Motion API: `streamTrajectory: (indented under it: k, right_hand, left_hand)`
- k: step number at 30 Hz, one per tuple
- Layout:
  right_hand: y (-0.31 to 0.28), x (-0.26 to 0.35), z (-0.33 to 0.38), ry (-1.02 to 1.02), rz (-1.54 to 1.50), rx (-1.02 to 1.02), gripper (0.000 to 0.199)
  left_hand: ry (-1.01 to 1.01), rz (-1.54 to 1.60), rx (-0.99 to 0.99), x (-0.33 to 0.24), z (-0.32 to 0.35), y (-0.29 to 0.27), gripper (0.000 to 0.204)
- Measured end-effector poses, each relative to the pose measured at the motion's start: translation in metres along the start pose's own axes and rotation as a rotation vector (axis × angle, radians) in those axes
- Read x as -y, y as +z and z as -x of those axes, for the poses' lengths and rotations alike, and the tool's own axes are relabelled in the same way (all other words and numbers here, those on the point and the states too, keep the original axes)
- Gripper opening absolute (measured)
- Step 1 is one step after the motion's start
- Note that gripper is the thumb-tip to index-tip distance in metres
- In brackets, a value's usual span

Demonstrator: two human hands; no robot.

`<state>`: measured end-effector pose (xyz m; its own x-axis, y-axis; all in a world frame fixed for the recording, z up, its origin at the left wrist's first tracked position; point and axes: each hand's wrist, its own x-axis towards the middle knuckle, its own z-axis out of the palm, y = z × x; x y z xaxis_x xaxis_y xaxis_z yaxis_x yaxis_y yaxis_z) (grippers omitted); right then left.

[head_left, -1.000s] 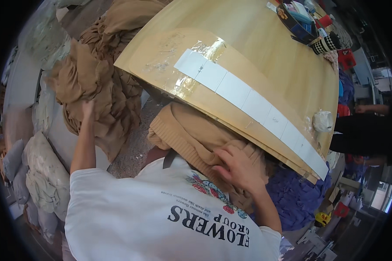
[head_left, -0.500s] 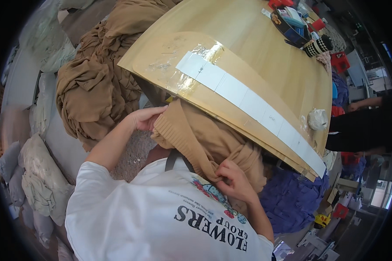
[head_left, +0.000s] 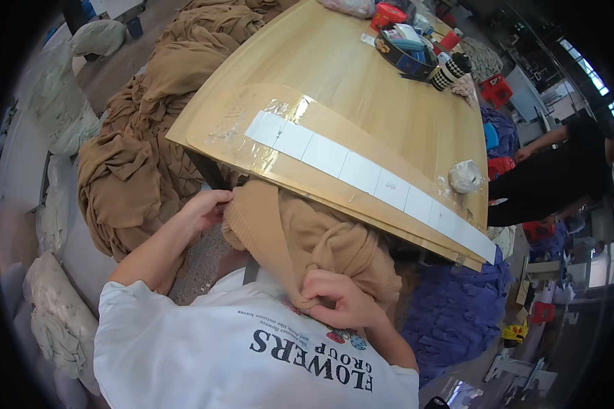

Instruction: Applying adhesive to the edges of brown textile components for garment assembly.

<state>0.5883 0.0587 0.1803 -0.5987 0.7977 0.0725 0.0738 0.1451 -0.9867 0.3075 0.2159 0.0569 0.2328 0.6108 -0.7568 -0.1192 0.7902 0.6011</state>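
Tan knit cloth (head_left: pixel 351 235) lies bunched between the white shirt (head_left: pixel 177 341) and the near edge of the table (head_left: pixel 361 82). Left hand (head_left: pixel 209 206) pinches its left edge between thumb and fingers. Right hand (head_left: pixel 340 298) is clamped on the fold nearest the shirt. Brown cloth heap (head_left: pixel 126 191) lies left of the table.

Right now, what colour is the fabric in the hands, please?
The fabric is tan, in the head view.
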Motion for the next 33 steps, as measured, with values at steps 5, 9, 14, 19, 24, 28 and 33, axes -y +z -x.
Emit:
streamTrajectory:
  k: [5, 9, 14, 19, 24, 28, 33]
  right_hand:
    - [0.02, 0.002, 0.001, 0.059, 0.14, -0.013, 0.014]
    - [0.026, -0.008, 0.004, 0.068, 0.203, 0.038, 0.018]
    - [0.027, -0.028, 0.011, 0.259, 0.085, -0.106, 0.026]
    - [-0.028, -0.074, 0.005, 0.255, 0.98, -0.455, 0.028]
    - [-0.042, -0.11, -0.017, 0.665, 1.173, -0.204, 0.038]
    - [-0.035, -0.098, -0.018, 0.542, 0.905, -0.513, 0.023]
    - [-0.01, 0.01, 0.014, 0.35, 0.212, -0.802, 0.004]
  left_hand:
    - [0.235, -0.146, -0.138, 0.019, -0.018, -0.02, 0.013]
    - [0.169, -0.102, -0.098, 0.026, -0.025, -0.012, 0.011]
    - [-0.454, 0.674, 0.298, 0.086, -0.062, -0.044, 0.026]
    - [-0.471, 0.186, 0.347, 0.069, 0.004, -0.019, 0.038]
    - [-0.517, 0.269, 0.467, 0.066, -0.051, -0.044, 0.025]
    - [-0.397, 0.197, 0.346, 0.064, -0.066, -0.049, 0.007]
    - [0.173, -0.026, 0.01, 0.045, -0.041, -0.031, 0.007]
